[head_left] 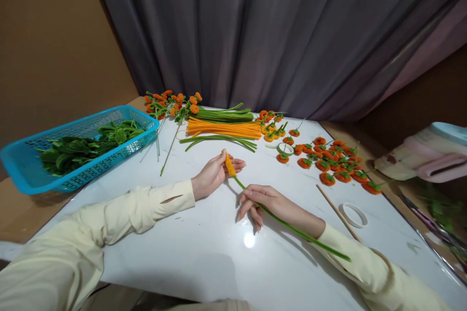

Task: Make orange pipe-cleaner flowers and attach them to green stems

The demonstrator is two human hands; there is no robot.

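A small orange wrapped piece [229, 165] sits at the upper end of a long green fuzzy stem [292, 228]. My left hand [215, 173] pinches the orange piece between thumb and fingers, its other fingers stretched behind it. Just below, my right hand [264, 202] holds the green stem between thumb and index finger, the other fingers hanging loosely. From there the stem slants down over my right wrist and sleeve. Beyond my hands lie a bundle of orange fuzzy stems [226, 129] and green stems [222, 115].
A blue basket [69, 183] of green leaf pieces stands at the left. Several orange persimmon-like pieces [328, 178] lie at the right, near a wooden stick [337, 211] and a white ring [353, 215]. A pitcher [423, 153] and scissors [434, 226] are at the far right.
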